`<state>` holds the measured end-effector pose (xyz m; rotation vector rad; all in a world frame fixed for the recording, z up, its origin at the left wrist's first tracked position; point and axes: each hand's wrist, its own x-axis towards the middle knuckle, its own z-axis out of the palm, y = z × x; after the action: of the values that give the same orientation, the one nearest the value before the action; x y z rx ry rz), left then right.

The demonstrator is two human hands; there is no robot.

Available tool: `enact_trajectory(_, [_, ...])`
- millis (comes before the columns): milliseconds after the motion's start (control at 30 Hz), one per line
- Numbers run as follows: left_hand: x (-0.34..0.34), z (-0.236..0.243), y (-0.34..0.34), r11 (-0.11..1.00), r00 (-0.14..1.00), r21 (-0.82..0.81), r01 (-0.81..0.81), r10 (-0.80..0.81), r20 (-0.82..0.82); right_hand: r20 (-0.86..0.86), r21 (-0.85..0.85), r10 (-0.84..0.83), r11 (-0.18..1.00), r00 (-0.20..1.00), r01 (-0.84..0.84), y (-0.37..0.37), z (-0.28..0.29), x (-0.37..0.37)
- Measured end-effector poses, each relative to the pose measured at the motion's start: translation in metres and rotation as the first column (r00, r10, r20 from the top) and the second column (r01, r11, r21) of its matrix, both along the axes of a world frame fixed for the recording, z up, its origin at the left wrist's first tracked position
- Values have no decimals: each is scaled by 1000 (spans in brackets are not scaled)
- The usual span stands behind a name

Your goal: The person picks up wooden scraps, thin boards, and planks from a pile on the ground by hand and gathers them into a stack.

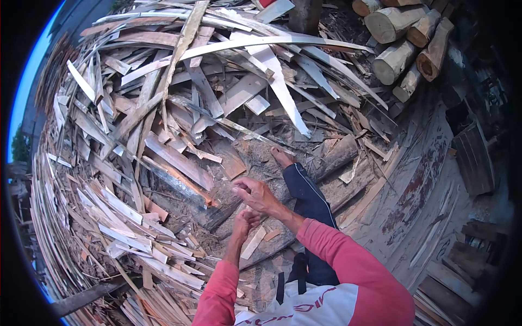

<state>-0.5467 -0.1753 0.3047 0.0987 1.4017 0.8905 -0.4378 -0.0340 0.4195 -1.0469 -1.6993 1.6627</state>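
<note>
Shirt [321, 311] bears red lettering [328, 296] behind both curled hands [258, 195] [246, 219].

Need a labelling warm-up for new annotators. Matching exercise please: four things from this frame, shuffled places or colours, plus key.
Things:
1. right hand
2. left hand
3. stacked logs
4. trousers

Places and colours:
A. dark, with a pale stripe down the leg
B. the lower of the person's two hands in the picture
C. upper right of the picture, pale cut ends showing
D. the higher of the person's two hands in the picture

Right pairs: 1-D, 2-B, 3-C, 4-A
</note>
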Motion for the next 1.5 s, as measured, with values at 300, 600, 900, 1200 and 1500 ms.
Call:
enact_trajectory(300, [88,-62,349,966,982,259,25,-72,174,-102,162,-375,908,922,387,39,14,13])
enact_trajectory(600, [60,-40,320,915,908,309,-258,120,401,-144,135,-444,877,885,461,36,15,13])
enact_trajectory(900, [7,-7,-187,986,904,-149,-68,-3,-428,-174,-251,-379,909,909,331,-9,-30,-25])
enact_trajectory(1200, [142,80,-374,733,660,-210,-647,402,-635,-20,-371,-91,925,996,77,-69,-56,-41])
enact_trajectory(1500, [-135,97,-411,771,147,-129,-623,-46,-988,12,-447,135,887,991,-115,-110,-79,-53])
